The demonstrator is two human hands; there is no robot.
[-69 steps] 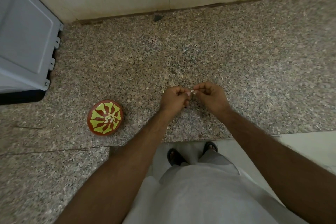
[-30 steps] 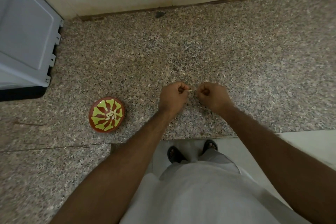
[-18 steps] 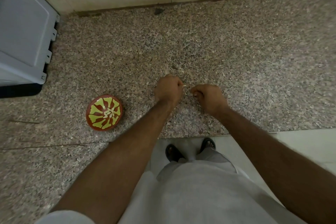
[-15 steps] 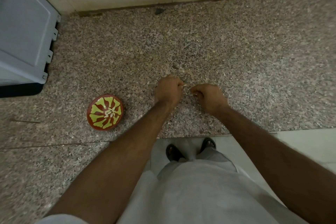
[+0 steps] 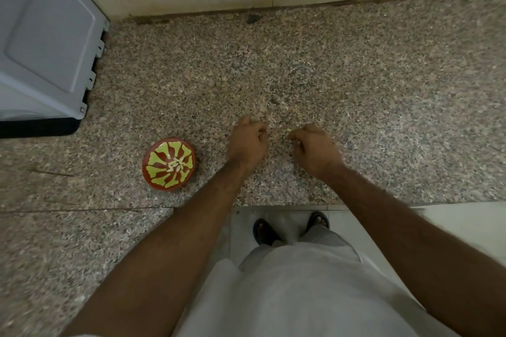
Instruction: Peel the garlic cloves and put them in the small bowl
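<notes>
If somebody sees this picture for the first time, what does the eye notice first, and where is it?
First, the small bowl, red with yellow-green shapes, on the speckled granite counter left of the hands, with pale cloves at its centre. Then the left hand and right hand, fingers curled, slightly apart; the right pinches a small pale bit.

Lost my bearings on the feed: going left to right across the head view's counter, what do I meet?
Grey appliance → small bowl holding peeled cloves → left hand → right hand pinching a garlic clove.
</notes>
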